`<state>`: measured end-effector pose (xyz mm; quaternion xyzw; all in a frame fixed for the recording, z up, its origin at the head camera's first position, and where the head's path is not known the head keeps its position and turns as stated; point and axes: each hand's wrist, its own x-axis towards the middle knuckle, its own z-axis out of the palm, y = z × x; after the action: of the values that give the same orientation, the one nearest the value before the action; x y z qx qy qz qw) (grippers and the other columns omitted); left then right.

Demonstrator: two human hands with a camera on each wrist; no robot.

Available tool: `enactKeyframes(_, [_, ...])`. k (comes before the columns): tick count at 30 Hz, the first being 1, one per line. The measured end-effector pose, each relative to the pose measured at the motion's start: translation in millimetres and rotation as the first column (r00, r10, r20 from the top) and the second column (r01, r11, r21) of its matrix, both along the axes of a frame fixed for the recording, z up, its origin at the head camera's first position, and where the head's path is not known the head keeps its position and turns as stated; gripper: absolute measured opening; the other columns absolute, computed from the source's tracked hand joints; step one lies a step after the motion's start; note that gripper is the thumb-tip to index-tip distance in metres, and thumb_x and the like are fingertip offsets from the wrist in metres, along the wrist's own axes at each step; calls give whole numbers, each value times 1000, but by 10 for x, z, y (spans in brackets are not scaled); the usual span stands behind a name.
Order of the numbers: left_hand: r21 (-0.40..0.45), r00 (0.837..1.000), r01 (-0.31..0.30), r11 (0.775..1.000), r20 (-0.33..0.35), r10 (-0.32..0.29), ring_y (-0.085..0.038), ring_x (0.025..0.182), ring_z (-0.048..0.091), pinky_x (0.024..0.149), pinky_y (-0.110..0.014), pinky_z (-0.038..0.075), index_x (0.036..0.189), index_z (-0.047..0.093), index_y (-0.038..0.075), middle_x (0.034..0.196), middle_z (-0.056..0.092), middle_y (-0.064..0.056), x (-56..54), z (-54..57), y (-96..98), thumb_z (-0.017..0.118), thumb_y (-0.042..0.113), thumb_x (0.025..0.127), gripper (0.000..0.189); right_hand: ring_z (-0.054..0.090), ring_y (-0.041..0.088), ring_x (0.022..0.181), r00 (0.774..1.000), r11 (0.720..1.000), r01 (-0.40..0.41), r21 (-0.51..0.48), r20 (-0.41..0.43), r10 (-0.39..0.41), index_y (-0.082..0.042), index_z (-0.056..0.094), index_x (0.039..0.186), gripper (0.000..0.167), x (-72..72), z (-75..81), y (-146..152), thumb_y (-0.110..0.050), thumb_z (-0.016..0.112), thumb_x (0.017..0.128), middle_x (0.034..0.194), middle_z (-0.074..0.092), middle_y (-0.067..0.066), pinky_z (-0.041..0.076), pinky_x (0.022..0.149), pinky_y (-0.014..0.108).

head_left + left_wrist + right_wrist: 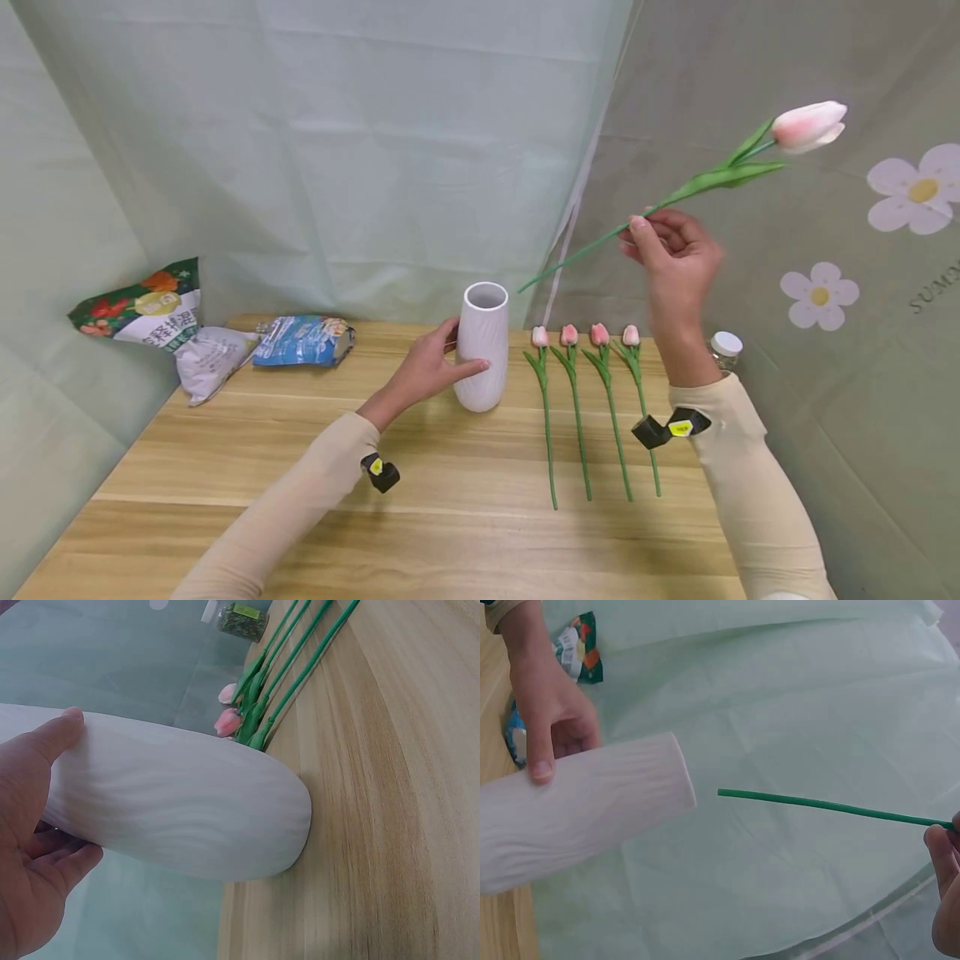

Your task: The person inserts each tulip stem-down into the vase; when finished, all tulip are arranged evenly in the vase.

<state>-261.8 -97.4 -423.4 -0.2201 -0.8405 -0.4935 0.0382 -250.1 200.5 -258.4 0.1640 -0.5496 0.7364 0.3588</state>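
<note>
A white ribbed vase (pixel 486 329) stands upright on the wooden table. My left hand (pixel 422 368) grips its side, with the thumb across the front and the fingers behind. High to the right, my right hand (pixel 681 258) pinches the green stem of a pale pink tulip (pixel 806 127). This tulip slants, blossom up and to the right. In the right wrist view its bare stem end (pixel 739 795) points at the vase mouth, a small gap apart from the rim. Several more pink tulips (pixel 569 335) lie side by side right of the vase, blossoms toward the back.
At the back left of the table (pixel 420 500) are a green and white floral bag (pixel 161 308), a whitish pouch (pixel 213 360) and a blue packet (pixel 303 340). A white-lidded jar (pixel 726 343) sits behind my right wrist. Curtains (pixel 420 167) hang behind the table.
</note>
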Motion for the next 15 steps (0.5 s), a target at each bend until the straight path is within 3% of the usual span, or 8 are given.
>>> enactKeyframes(7, [-7, 1000, 1, 1000, -3, -1, -33, 128, 61, 107, -45, 53, 146, 48, 3, 140, 59, -18, -7, -16, -6, 87, 37, 83, 82, 75, 21, 72, 998, 999, -50, -9, 48, 50, 12, 69, 98, 20, -45, -32, -167, 0, 80, 86, 81, 73, 13, 66, 69, 29])
enactKeyframes(15, [-20, 1000, -2, 1000, 6, 3, -32, 128, 61, 108, -45, 53, 146, 47, 3, 141, 59, -17, 2, -5, -12, 86, 39, 83, 82, 76, 19, 74, 991, 997, -75, 35, 112, 71, 8, 70, 98, 16, -88, -173, -333, -3, 79, 88, 82, 74, 10, 65, 71, 29])
